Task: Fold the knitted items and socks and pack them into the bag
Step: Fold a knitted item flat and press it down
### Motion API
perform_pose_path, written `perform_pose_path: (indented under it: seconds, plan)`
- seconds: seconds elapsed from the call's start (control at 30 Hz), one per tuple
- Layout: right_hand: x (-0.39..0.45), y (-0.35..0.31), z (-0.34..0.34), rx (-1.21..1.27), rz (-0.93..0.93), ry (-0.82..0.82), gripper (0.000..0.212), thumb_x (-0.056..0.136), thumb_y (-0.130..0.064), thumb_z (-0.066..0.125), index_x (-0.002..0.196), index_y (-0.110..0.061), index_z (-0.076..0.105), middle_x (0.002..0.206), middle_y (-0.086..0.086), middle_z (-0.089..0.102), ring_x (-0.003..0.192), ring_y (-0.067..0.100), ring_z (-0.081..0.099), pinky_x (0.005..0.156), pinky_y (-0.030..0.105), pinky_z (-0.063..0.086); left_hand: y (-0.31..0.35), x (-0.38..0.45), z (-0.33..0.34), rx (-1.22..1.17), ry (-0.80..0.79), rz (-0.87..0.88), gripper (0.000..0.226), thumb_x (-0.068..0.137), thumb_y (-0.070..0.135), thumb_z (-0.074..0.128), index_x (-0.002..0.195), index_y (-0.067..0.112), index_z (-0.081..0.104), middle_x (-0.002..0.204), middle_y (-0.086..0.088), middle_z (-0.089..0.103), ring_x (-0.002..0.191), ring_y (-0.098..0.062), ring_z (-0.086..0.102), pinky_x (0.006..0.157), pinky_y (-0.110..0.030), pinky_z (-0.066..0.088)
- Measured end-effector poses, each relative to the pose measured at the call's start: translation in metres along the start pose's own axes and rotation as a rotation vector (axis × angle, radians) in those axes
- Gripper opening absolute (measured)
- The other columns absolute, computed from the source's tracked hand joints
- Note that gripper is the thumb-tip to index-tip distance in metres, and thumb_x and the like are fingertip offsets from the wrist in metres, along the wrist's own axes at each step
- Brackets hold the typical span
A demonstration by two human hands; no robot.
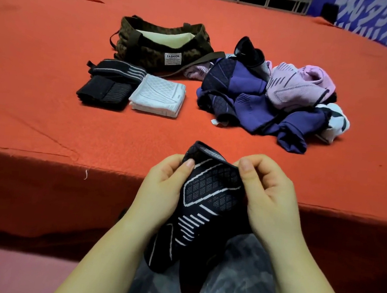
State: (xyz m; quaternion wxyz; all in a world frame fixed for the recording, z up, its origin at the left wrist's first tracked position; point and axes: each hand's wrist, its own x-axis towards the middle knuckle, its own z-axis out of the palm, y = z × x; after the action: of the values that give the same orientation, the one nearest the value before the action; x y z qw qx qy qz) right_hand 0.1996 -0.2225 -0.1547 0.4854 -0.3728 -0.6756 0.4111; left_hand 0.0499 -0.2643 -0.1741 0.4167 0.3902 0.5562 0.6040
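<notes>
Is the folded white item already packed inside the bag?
No, the folded white item lies on the red bed cover, in front of the open bag and beside the folded black stack.

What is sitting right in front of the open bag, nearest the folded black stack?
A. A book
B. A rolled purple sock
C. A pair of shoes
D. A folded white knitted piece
D: a folded white knitted piece lies beside the folded black stack, just in front of the open bag, while the purple and pink items sit unfolded in a heap to the right.
</notes>
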Motion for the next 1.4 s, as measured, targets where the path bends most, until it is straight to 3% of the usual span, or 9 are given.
perform_pose_path:
  seconds: [0.17, 0.37, 0.5, 0.7, 0.9, 1.0, 1.13, 1.27, 1.4]
  plan:
    - [-0.003, 0.008, 0.004, 0.248, 0.289, -0.121, 0.049, 0.07, -0.041, 0.069, 0.115, -0.023, 0.057, 0.106, -0.007, 0.07, 0.099, 0.002, 0.064, 0.082, 0.016, 0.049, 0.007, -0.001, -0.001, -0.279, -0.075, -0.068, 0.023, 0.095, 0.018, 0.045, 0.094, 0.01, 0.067, 0.087, -0.009, 0.072, 0.078, -0.017, 0.068, 0.072, -0.027, 0.055]
    - [0.001, 0.006, -0.001, 0.269, 0.226, -0.001, 0.019, 0.088, 0.001, 0.056, 0.092, -0.012, 0.068, 0.084, 0.002, 0.074, 0.076, 0.009, 0.068, 0.069, 0.019, 0.053, 0.005, 0.004, -0.004, -0.064, 0.002, -0.038, 0.024, 0.095, 0.022, 0.05, 0.08, 0.019, 0.068, 0.073, -0.001, 0.069, 0.065, -0.011, 0.061, 0.064, -0.029, 0.048]
    - [0.004, 0.0, -0.005, 0.256, 0.271, -0.053, 0.017, 0.092, -0.006, 0.052, 0.095, -0.012, 0.067, 0.084, 0.001, 0.075, 0.076, 0.01, 0.068, 0.07, 0.02, 0.054, 0.008, 0.004, -0.003, -0.073, -0.002, -0.112, 0.029, 0.095, 0.023, 0.05, 0.07, 0.019, 0.065, 0.061, 0.003, 0.064, 0.051, -0.008, 0.055, 0.048, -0.019, 0.043]
    - [0.009, -0.004, -0.01, 0.132, 0.166, 0.073, 0.018, 0.071, -0.034, 0.064, 0.074, -0.016, 0.069, 0.065, -0.007, 0.067, 0.061, 0.001, 0.057, 0.061, 0.014, 0.046, 0.009, 0.0, -0.002, -0.093, -0.114, -0.107, 0.023, 0.095, 0.021, 0.049, 0.079, 0.012, 0.063, 0.067, -0.001, 0.064, 0.057, -0.009, 0.057, 0.055, -0.02, 0.046]
    - [0.012, 0.004, -0.016, 0.111, 0.246, 0.04, 0.024, 0.083, -0.038, 0.06, 0.081, -0.019, 0.075, 0.083, 0.005, 0.073, 0.079, 0.016, 0.063, 0.083, 0.043, 0.05, 0.007, 0.005, -0.001, 0.031, -0.118, -0.083, 0.024, 0.097, 0.027, 0.047, 0.078, 0.019, 0.06, 0.068, 0.004, 0.061, 0.061, -0.01, 0.055, 0.062, -0.027, 0.044]
    - [0.017, 0.0, -0.02, 0.04, 0.257, -0.04, 0.011, 0.086, -0.021, 0.063, 0.09, -0.023, 0.074, 0.09, -0.003, 0.074, 0.088, 0.009, 0.066, 0.085, 0.024, 0.049, 0.007, 0.005, -0.002, 0.07, -0.168, -0.047, 0.021, 0.097, 0.027, 0.049, 0.082, 0.014, 0.057, 0.069, 0.003, 0.059, 0.064, -0.011, 0.053, 0.065, -0.03, 0.042]
    - [0.024, -0.009, -0.022, -0.164, 0.252, -0.303, 0.063, 0.055, -0.053, 0.069, 0.113, -0.031, 0.061, 0.096, -0.008, 0.07, 0.09, 0.002, 0.066, 0.084, 0.022, 0.05, 0.014, 0.005, 0.002, 0.222, -0.296, 0.139, 0.015, 0.087, 0.036, 0.055, 0.077, 0.025, 0.055, 0.068, 0.008, 0.058, 0.064, -0.01, 0.053, 0.063, -0.031, 0.043]
    - [0.029, -0.015, -0.023, -0.166, 0.176, -0.392, 0.026, 0.075, -0.046, 0.072, 0.087, -0.023, 0.069, 0.079, -0.001, 0.072, 0.073, 0.009, 0.065, 0.072, 0.036, 0.053, 0.019, 0.01, 0.002, 0.393, -0.313, 0.246, 0.007, 0.083, 0.04, 0.055, 0.081, 0.033, 0.056, 0.067, 0.015, 0.061, 0.064, -0.003, 0.055, 0.064, -0.027, 0.045]
    - [0.033, -0.012, -0.034, -0.084, 0.098, -0.154, 0.017, 0.084, -0.035, 0.065, 0.083, -0.018, 0.069, 0.075, 0.0, 0.071, 0.068, 0.008, 0.06, 0.062, 0.025, 0.05, 0.018, 0.02, -0.016, 0.558, -0.437, 0.12, 0.03, 0.077, 0.047, 0.066, 0.09, 0.02, 0.064, 0.086, -0.003, 0.071, 0.08, -0.016, 0.066, 0.081, -0.043, 0.053]
